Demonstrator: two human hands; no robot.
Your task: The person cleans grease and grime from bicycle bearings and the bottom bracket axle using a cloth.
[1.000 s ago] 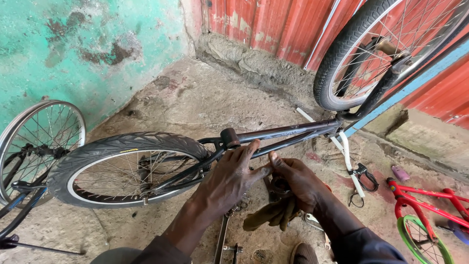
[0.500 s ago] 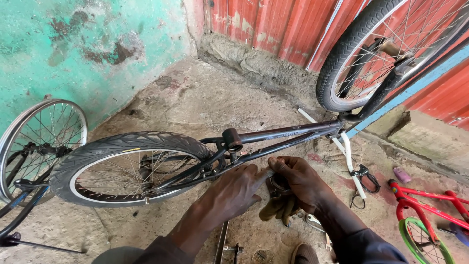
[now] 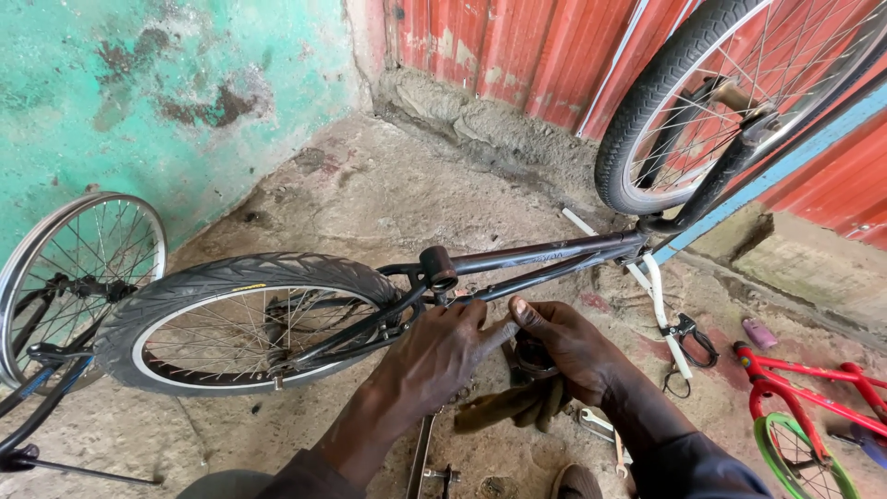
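Gripping the dark bicycle frame (image 3: 545, 263) together, left hand (image 3: 439, 356) and right hand (image 3: 568, 342), fingers curled, beside rear wheel (image 3: 245, 319).

Red bicycle (image 3: 813, 407); green wall (image 3: 139, 102)

Dark, satin-finished metal bicycle frame (image 3: 545, 259); matt black treaded rubber tyre (image 3: 249, 277) on a shiny metal rim; rough, stained concrete floor (image 3: 388, 194); corrugated red-painted metal wall (image 3: 517, 46); flaking turquoise plaster wall (image 3: 139, 83).
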